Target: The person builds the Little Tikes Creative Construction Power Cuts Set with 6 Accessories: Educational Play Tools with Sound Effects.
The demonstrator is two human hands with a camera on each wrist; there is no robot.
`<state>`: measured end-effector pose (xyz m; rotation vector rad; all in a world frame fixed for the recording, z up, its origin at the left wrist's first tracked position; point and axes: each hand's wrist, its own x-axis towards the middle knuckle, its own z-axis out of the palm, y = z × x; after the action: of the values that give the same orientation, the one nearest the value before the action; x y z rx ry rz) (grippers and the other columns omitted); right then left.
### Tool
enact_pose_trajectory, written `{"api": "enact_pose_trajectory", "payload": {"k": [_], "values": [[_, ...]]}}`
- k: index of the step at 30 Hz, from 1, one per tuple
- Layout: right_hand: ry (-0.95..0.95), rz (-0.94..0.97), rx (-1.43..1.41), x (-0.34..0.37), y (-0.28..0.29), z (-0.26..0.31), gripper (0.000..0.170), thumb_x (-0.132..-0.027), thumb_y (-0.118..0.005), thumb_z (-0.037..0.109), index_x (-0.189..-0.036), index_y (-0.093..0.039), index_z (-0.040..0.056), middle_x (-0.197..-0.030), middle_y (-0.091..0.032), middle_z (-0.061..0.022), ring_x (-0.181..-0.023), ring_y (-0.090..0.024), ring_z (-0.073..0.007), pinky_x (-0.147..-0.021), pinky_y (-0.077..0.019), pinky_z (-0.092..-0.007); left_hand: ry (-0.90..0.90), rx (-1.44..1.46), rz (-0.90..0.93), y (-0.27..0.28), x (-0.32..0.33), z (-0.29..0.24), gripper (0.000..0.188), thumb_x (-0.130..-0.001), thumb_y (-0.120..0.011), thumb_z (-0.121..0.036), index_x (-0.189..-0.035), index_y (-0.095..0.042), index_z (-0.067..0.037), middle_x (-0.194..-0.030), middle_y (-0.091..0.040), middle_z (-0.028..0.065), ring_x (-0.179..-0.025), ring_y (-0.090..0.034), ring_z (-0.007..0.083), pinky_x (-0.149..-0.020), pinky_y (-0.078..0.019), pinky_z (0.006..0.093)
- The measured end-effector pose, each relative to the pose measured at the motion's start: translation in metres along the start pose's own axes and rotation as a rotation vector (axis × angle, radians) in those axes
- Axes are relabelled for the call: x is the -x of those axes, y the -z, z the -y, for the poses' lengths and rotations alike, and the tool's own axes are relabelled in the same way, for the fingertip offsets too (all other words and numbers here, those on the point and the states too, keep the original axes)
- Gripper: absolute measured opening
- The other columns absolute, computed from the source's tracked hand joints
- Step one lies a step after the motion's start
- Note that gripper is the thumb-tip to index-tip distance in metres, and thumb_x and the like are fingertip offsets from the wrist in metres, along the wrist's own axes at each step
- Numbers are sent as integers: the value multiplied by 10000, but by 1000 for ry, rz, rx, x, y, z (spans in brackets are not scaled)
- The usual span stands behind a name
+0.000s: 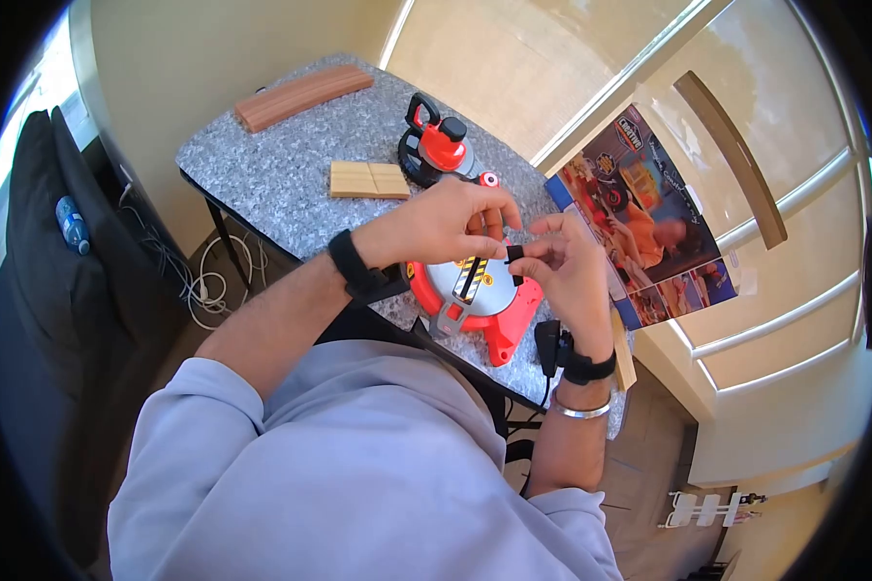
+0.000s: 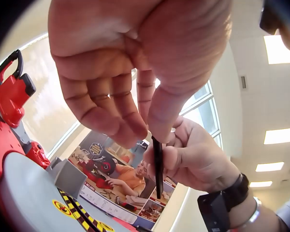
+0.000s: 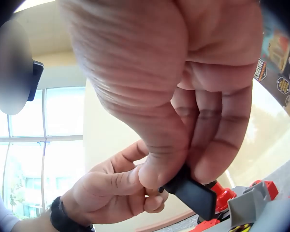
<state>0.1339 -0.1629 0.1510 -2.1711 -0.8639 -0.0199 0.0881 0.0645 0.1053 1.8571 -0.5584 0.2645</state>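
Both hands meet over the round grey bed of a red toy mitre saw (image 1: 513, 324). Between them is a small flat black plastic piece (image 3: 195, 195). My right hand (image 1: 572, 266) pinches it between thumb and fingers. From the other side, my left hand (image 1: 446, 225) has its thumb and fingertip together at the piece's end, seen at the top of the piece in the left wrist view. The saw's red head with its black handle (image 1: 441, 145) stands behind the hands. Yellow-and-black striped strips (image 1: 470, 279) run along the slot in the bed.
A light wooden block (image 1: 369, 180) and a longer reddish-brown plank (image 1: 303, 97) lie on the speckled table (image 1: 262, 160). The printed box (image 1: 649, 218) stands at the right edge by the window. A dark sofa with a bottle (image 1: 73, 225) is at left, cables (image 1: 208, 286) on the floor.
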Motion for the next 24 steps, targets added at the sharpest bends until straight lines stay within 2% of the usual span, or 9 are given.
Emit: {"api": "enact_pose_trajectory", "payload": {"k": [5, 7, 8, 10, 13, 17, 19, 23, 24], "values": [[-12, -30, -104, 10, -15, -8, 370, -819, -887, -6, -1090, -636, 5, -825, -791, -113, -784, -762, -130, -722, -601, -269, -32, 21, 40, -4, -2, 4, 244, -939, -814, -129, -1129, -706, -20, -882, -727, 37, -787, -679, 88, -729, -554, 267], [117, -49, -207, 14, -20, -14, 318, -867, -833, -38, -1117, -638, -7, -861, -776, -118, -808, -765, -138, -735, -602, -270, -100, -1, 44, -3, -2, 7, 203, -941, -806, -105, -1098, -713, -17, -893, -734, 40, -812, -690, 92, -746, -562, 275], [116, -52, -209, 17, -21, -14, 318, -867, -833, -38, -1117, -638, -7, -861, -776, -118, -808, -765, -138, -735, -602, -270, -100, -3, 48, -4, -2, 8, 203, -941, -806, -105, -1098, -713, -17, -893, -734, 40, -812, -690, 92, -746, -562, 275], [170, -93, -306, 22, -23, -9, 239, -918, -739, -96, -1135, -680, -13, -898, -750, -115, -823, -755, -144, -742, -592, -268, -139, 37, -21, -4, -2, 9, 178, -910, -817, -65, -1057, -727, -21, -861, -747, 61, -768, -706, 111, -698, -561, 289], [289, -59, -214, 26, -19, -8, 240, -934, -663, -143, -1119, -735, -8, -921, -739, -114, -817, -740, -146, -742, -581, -268, -136, 108, -59, -6, -2, 5, 181, -917, -826, -90, -1043, -723, -11, -861, -750, 58, -786, -708, 109, -717, -567, 286], [295, -120, -118, 28, -17, -1, 245, -924, -657, -153, -1080, -769, 0, -919, -730, -99, -808, -730, -158, -748, -578, -274, -40, 62, 3, -5, -3, 1, 179, -953, -800, -75, -1084, -702, -3, -976, -732, 38, -910, -694, 103, -808, -562, 285], [263, -118, -235, 28, -19, -4, 226, -898, -695, -145, -1057, -773, -5, -930, -733, -100, -800, -737, -168, -744, -584, -280, -14, 81, 14, -8, -3, 4, 189, -956, -801, -79, -1095, -699, -1, -1011, -732, 44, -933, -699, 106, -823, -568, 289], [244, -125, -178, 29, -19, -4, 230, -868, -738, -135, -1045, -784, 4, -943, -729, -93, -800, -742, -174, -736, -591, -286, -1, 136, 1, -12, -3, 7, 156, -964, -784, -59, -1082, -704, 4, -990, -741, 45, -939, -706, 105, -841, -576, 288], [227, -145, -176, 29, -22, -4, 208, -855, -755, -127, -1015, -781, 3, -937, -725, -96, -788, -739, -176, -721, -589, -292, -8, 116, -13, -14, -3, 9, 134, -945, -785, -48, -1048, -712, -1, -948, -760, 56, -890, -725, 110, -799, -583, 287]]}}
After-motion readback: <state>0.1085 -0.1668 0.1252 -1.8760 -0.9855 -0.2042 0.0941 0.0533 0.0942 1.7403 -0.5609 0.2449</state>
